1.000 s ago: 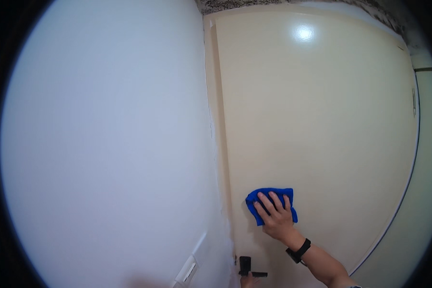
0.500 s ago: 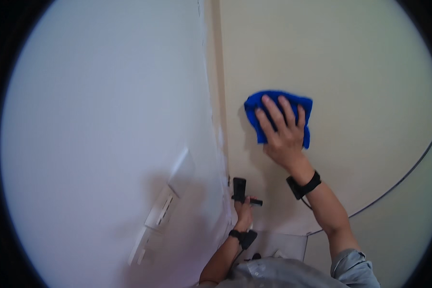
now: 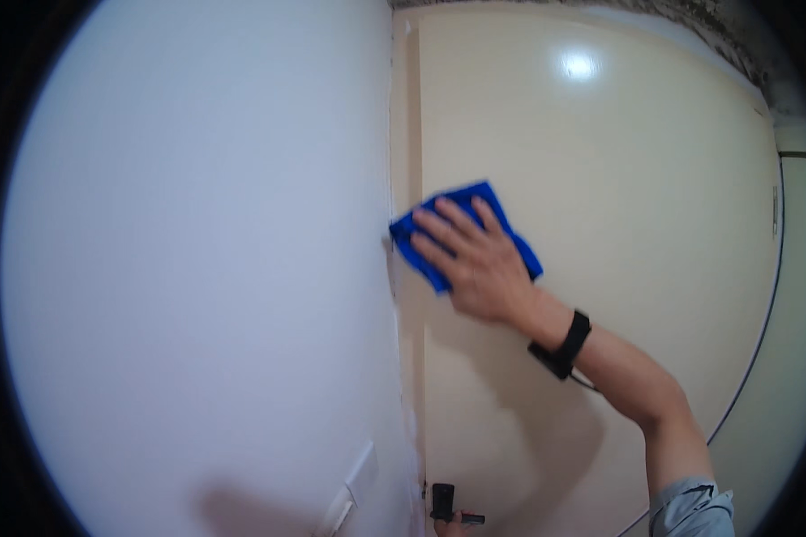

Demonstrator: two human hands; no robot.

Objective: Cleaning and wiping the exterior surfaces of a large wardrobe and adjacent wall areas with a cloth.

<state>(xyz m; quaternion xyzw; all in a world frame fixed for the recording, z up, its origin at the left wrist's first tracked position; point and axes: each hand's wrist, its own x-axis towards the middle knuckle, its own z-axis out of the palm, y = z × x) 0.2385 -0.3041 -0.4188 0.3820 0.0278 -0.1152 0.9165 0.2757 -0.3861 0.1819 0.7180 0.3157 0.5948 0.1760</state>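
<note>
My right hand (image 3: 488, 268) lies with its fingers spread over a blue cleaning cloth (image 3: 524, 255), holding it against the left edge of a cream door (image 3: 618, 206). The cloth's left corner reaches across the door frame (image 3: 412, 116) to the white wall. At the bottom of the view, only part of my left hand (image 3: 454, 528) shows. Its fingers are closed around the lever of a black door handle (image 3: 442, 498); the rest of the hand is out of view.
A white wall (image 3: 206, 224) meets the door frame on the left, with a white switch plate (image 3: 360, 474) low on it. A dark, stained surface (image 3: 690, 13) runs above the door. To the right, past the door's edge, stands a pale green panel (image 3: 793, 313).
The view has tilted up, so the door's top now shows. My right hand has slid the cloth leftward onto the door frame. My left hand stays at the handle, now low in view.
</note>
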